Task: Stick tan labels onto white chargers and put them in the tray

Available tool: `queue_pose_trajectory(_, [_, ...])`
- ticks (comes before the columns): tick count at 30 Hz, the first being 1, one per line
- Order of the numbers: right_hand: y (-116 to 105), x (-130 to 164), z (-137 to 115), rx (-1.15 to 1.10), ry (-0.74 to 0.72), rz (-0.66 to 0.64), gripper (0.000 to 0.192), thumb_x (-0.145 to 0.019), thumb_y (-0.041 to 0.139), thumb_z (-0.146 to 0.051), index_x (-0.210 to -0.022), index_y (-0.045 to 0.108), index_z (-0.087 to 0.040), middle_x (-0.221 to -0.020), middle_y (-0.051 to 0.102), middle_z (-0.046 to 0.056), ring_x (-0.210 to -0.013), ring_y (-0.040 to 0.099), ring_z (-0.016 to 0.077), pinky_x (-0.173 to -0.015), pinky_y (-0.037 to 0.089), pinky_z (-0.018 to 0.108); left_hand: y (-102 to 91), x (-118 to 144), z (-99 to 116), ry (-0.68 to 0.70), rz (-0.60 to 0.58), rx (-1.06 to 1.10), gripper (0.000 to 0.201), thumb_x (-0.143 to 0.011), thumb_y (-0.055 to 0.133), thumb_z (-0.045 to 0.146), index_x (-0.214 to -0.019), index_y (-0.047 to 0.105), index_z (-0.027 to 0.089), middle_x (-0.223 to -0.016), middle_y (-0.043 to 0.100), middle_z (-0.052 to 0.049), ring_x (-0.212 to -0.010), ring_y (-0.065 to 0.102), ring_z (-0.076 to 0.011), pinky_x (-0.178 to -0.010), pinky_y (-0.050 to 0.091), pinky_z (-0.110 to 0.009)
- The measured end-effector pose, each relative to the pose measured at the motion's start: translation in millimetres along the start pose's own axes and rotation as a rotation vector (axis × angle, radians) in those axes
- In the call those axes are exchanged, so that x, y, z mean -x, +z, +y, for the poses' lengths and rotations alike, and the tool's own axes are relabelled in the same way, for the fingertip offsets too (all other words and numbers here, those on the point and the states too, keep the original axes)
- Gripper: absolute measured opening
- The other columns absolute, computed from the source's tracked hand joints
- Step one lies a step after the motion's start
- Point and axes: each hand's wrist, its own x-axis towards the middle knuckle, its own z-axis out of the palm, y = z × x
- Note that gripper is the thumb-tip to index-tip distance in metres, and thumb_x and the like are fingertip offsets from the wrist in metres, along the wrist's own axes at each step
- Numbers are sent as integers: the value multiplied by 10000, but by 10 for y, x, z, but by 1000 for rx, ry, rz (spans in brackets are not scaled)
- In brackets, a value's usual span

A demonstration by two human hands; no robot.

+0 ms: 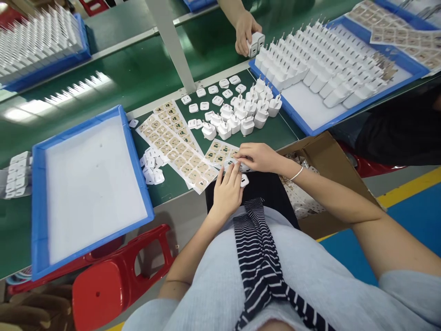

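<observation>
My left hand [227,191] is closed around a small white charger plug [244,180] at the near edge of the green table. My right hand [259,156] rests just above it, fingertips on the same plug and on a sheet of tan labels [217,152]. A longer label sheet [175,145] lies to the left. A cluster of white plugs [241,117] with prongs up stands behind my hands, with flat white covers [213,97] beyond them.
An empty blue tray [37,207] sits at the left, overhanging the edge. A blue tray [310,131] full of plugs is at the right, where another person's hand [245,30] holds a plug. A cardboard box [327,156] and red stool [113,276] are below.
</observation>
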Motion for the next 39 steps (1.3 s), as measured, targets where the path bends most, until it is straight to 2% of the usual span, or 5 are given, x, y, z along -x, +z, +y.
queue_pose_trajectory(10, [110, -40, -27, 104, -122, 74, 269, -975, 468, -208, -886, 713, -141, -871, 695, 115, -764, 581, 189, -651, 333, 295, 37, 29, 12, -2, 23, -84, 454, -1021, 393, 271, -1394, 551, 66, -1566, 488, -203, -1515, 414, -322, -1259, 338, -573])
queue_pose_trajectory(21, [82, -126, -65, -447, 186, 284, 179, -898, 553, -299, -770, 614, -189, -695, 637, 19, -606, 528, 139, -593, 381, 267, 13, 34, -13, 7, 58, -87, 408, -996, 433, 246, -1365, 571, 137, -1585, 482, -152, -1490, 450, -324, -1236, 370, -568])
queue_pose_trajectory(28, [-206, -102, -31, -919, 354, 500, 302, -882, 657, -490, -838, 639, -192, -678, 656, -1, -450, 508, 86, -424, 373, 226, -35, 10, -26, -19, 72, -9, 313, -989, 482, 258, -1269, 589, 165, -1563, 508, -161, -1461, 479, -334, -1215, 385, -575])
queue_pose_trajectory(33, [-417, 105, -82, -1320, 497, 589, 279, -757, 836, -404, -848, 716, -169, -714, 754, 34, -506, 652, 104, -420, 446, 182, -213, -31, -144, -71, 34, 275, 234, -984, 557, 331, -1183, 570, 207, -1499, 560, -138, -1405, 517, -314, -1171, 414, -563])
queue_pose_trajectory(39, [-290, 310, -239, -1589, 635, 573, 293, -655, 901, -349, -824, 753, -161, -768, 795, 59, -626, 753, 143, -517, 570, 177, -295, -145, -339, -211, 46, 611, 374, -1008, 529, 416, -1345, 503, 256, -1513, 531, -122, -1425, 487, -283, -1171, 403, -519])
